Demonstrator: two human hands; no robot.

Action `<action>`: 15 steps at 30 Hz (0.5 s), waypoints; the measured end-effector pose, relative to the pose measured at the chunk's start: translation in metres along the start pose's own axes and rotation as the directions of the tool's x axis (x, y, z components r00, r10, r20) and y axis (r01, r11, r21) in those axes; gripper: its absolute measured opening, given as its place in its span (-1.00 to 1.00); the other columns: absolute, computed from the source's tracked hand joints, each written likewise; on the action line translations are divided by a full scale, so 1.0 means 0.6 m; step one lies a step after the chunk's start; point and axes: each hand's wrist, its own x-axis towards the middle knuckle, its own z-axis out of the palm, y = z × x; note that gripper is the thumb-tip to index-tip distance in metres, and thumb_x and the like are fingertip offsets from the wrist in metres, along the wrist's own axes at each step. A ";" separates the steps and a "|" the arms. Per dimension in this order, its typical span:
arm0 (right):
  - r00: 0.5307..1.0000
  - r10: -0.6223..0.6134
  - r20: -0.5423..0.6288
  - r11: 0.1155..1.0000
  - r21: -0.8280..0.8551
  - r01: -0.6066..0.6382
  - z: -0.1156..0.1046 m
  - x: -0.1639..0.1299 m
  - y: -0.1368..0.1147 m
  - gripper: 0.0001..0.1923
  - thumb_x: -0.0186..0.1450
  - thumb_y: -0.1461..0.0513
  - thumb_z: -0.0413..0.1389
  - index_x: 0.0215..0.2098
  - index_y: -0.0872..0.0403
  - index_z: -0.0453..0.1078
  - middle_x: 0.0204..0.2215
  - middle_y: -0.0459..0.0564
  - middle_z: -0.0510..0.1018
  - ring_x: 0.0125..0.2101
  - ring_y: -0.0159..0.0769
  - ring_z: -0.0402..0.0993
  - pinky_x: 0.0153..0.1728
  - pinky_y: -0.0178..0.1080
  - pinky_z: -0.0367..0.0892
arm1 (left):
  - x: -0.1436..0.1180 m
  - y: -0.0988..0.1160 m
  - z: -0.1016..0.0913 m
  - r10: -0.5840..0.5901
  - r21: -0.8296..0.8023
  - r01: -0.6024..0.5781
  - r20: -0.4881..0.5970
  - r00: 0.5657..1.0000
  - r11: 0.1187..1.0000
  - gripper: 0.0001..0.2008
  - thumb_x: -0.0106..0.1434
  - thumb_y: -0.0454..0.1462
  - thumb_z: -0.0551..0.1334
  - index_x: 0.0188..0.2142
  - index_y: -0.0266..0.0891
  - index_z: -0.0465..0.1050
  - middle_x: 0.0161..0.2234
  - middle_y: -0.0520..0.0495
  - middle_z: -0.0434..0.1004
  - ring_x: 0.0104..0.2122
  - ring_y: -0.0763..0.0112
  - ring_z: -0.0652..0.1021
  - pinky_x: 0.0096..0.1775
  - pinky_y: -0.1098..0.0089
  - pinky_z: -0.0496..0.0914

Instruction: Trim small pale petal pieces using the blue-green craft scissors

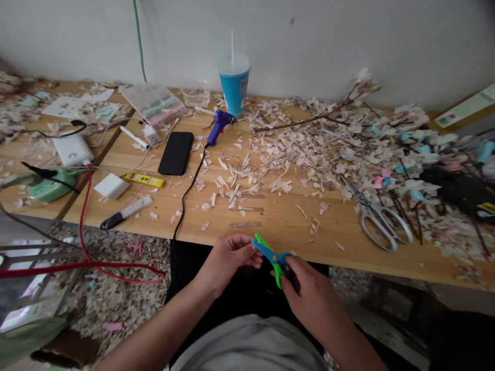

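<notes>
Holding slanted blue-and-green plastic scissors (274, 258), the right grip (311, 286) faces the left grip (232, 256), narrowly pinched beside their tips, contents unclear.

Shows one left hand (232, 255) and one right hand (309, 283), two in all. Includes one pair of blue-and-green scissors (274, 257) and one pair of larger metal scissors (365, 202), two pairs in all. Contains, one of each: glue gun (219, 127), black phone (176, 153), blue cup (234, 85), straw (232, 44), clear tub (195, 98), transparent case (152, 102), white pen (133, 137), black-handled cutter (127, 212), yellow pack (144, 179), white power bank (73, 149) and green device (52, 187). Numbers two white adapters (112, 185), three thin flat strips (246, 224) and one long branch (305, 123). Shows several shorter twigs (418, 222), too overlapped for an exact count. Contains pale scraps (301, 147) in great numbers, likewise piled too thickly for counting.
</notes>
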 end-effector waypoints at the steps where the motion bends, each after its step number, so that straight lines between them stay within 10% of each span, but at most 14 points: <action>1: 1.000 -0.001 -0.009 1.000 -0.002 0.001 0.001 0.000 0.000 -0.82 0.29 0.27 -0.06 -0.16 0.05 0.29 -0.25 0.05 0.54 -0.28 -0.18 0.53 -0.31 -0.23 0.35 | -0.001 -0.003 0.003 -0.011 -0.061 0.010 -0.010 1.000 0.998 -0.70 0.01 -0.15 0.45 -0.38 -0.36 0.53 -0.50 -0.04 0.57 -0.50 0.50 0.53 -0.34 0.46 0.45; 6: 1.000 -0.007 -0.020 1.000 0.002 0.007 0.002 -0.001 -0.001 -0.82 0.29 0.27 -0.07 -0.16 0.05 0.29 -0.24 0.08 0.54 -0.26 -0.16 0.53 -0.30 -0.22 0.35 | -0.004 -0.016 0.010 -0.011 -0.189 0.001 -0.052 0.999 0.982 -0.71 -0.03 -0.21 0.47 -0.38 -0.35 0.52 -0.49 -0.02 0.55 -0.48 0.52 0.52 -0.35 0.49 0.43; 15: 0.996 0.049 0.070 0.998 0.044 -0.052 -0.010 -0.001 -0.013 -0.87 0.27 0.26 -0.06 -0.23 0.03 0.29 -0.29 0.04 0.52 -0.30 -0.17 0.51 -0.33 -0.22 0.33 | -0.003 -0.002 -0.004 0.115 0.201 -0.108 -0.025 0.993 0.974 -0.69 0.05 -0.10 0.40 -0.35 -0.32 0.53 -0.52 -0.03 0.55 -0.51 0.46 0.51 -0.38 0.45 0.40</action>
